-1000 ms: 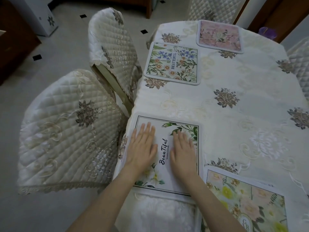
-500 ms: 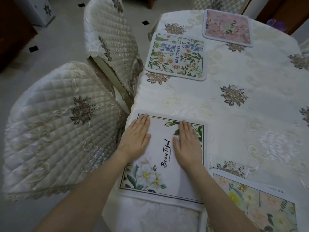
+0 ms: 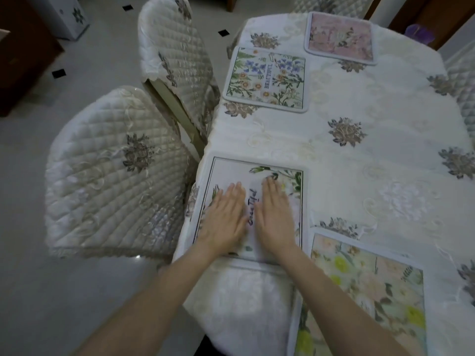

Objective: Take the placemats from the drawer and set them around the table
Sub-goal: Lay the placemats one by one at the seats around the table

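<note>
2 bare forearms are seen, uncovered by any sleeve. The left hand and right hand are ungloved. Short, unpainted fingernails are shown.

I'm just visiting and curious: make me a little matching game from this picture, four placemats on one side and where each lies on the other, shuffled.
Things:
1. white placemat with script lettering
2. blue-flowered placemat
3. pink placemat
4. yellow-flowered placemat

Places:
A. at the far end of the table
B. under the left hand and right hand, both flat on it
C. at the near right, running out of the picture
D. by the table's left edge, in front of the farther chair

Pairs: 1-B, 2-D, 3-A, 4-C
</note>
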Demonstrator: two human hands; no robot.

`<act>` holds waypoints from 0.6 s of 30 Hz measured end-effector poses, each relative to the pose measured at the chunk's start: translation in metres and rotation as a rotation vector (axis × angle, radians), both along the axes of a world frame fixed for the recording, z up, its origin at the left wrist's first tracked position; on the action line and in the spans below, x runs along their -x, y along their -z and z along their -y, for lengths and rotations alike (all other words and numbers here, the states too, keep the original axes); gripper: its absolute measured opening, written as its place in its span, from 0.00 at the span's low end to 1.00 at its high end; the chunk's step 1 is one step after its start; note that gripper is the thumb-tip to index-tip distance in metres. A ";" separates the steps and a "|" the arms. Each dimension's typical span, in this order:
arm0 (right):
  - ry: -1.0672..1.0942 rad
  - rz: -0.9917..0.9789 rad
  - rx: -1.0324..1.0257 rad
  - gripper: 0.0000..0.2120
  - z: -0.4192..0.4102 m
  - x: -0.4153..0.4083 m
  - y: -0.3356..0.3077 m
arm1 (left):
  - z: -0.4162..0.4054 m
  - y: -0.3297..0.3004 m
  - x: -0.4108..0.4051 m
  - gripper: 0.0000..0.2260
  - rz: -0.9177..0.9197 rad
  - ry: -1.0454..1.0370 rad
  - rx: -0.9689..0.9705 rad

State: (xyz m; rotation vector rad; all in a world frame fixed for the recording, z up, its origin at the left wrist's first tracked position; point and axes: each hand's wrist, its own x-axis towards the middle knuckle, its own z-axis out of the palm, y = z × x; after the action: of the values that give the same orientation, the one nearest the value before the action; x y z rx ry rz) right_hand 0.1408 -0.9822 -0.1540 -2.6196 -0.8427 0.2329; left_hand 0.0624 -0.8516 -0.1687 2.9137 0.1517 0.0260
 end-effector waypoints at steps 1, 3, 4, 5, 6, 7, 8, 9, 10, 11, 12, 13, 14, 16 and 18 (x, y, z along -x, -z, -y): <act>-0.021 -0.027 -0.020 0.29 -0.004 0.024 0.002 | 0.016 0.001 0.011 0.27 0.000 0.002 0.055; -0.045 -0.064 -0.009 0.28 -0.004 0.056 0.014 | 0.034 0.006 0.027 0.28 -0.038 -0.013 0.138; -0.046 -0.081 0.006 0.29 0.000 0.064 0.021 | 0.035 0.010 0.034 0.28 -0.069 -0.025 0.131; -0.044 -0.085 0.030 0.30 0.005 0.069 0.029 | 0.033 0.015 0.039 0.28 -0.083 -0.030 0.097; -0.043 -0.073 0.054 0.31 0.011 0.070 0.036 | 0.030 0.021 0.044 0.27 -0.105 -0.023 0.061; -0.050 -0.058 0.073 0.32 0.016 0.069 0.039 | 0.027 0.025 0.047 0.27 -0.129 -0.017 0.031; -0.056 -0.050 0.081 0.32 0.019 0.067 0.041 | 0.024 0.027 0.048 0.27 -0.137 -0.005 0.023; -0.062 -0.048 0.080 0.32 0.020 0.066 0.040 | 0.022 0.028 0.047 0.26 -0.135 0.011 0.021; -0.065 -0.042 0.083 0.31 0.021 0.065 0.039 | 0.021 0.027 0.047 0.26 -0.132 0.022 0.017; -0.058 -0.025 0.086 0.31 0.023 0.065 0.038 | 0.020 0.027 0.047 0.26 -0.132 0.026 0.013; -0.045 -0.010 0.089 0.30 0.027 0.066 0.039 | 0.017 0.027 0.049 0.26 -0.126 0.021 0.008; -0.032 -0.008 0.097 0.29 0.033 0.064 0.039 | 0.013 0.028 0.051 0.27 -0.120 0.012 0.008; -0.019 -0.011 0.110 0.29 0.040 0.062 0.039 | 0.008 0.028 0.055 0.28 -0.126 0.003 0.011; 0.013 -0.005 0.142 0.29 0.055 0.058 0.039 | -0.004 0.028 0.062 0.28 -0.128 -0.014 0.008; 0.037 -0.023 0.183 0.31 0.062 0.056 0.037 | -0.012 0.025 0.066 0.28 -0.145 -0.022 0.006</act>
State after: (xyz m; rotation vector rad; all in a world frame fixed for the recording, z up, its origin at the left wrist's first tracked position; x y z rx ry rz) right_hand 0.0846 -1.0444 -0.1914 -2.7929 -0.7985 0.3440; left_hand -0.0038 -0.8399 -0.1932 2.9069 0.2080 -0.1823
